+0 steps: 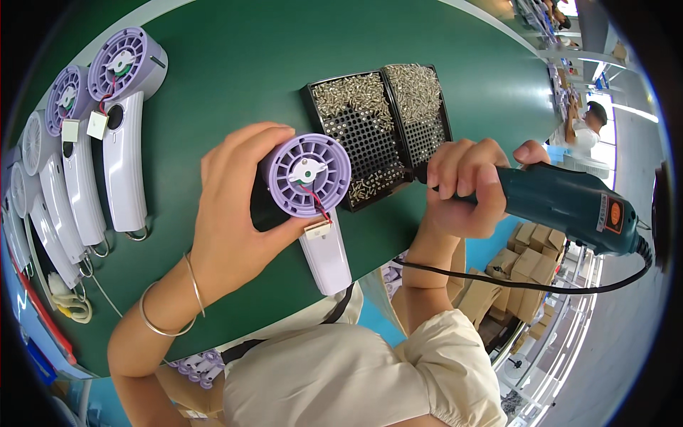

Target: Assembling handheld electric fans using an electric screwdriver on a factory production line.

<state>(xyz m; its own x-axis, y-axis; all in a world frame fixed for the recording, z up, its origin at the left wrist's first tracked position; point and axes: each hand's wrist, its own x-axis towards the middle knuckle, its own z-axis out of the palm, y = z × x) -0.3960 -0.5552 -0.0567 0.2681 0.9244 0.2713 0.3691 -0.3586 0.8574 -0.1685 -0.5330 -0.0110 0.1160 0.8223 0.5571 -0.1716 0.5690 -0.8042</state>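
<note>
My left hand [238, 196] is closed around a small lilac handheld fan [329, 257], thumb and fingers on either side of its round head. The head faces up, showing a ribbed ring, a white hub and red and black wires running to a small white part at the neck. In my right hand [466, 185] is a dark green electric screwdriver [555, 203], held nearly level, its cable hanging in a loop. The driver's tip points left, close to the black screw tray [420, 171]; whether it touches a screw I cannot tell.
Several more lilac and white fans [122, 167] lie in a row at the left of the green table [235, 57]. Small silver screws [356, 96] fill parts of the tray. Cardboard boxes [530, 263] stand beyond the table's right edge; a person [587, 132] sits farther off.
</note>
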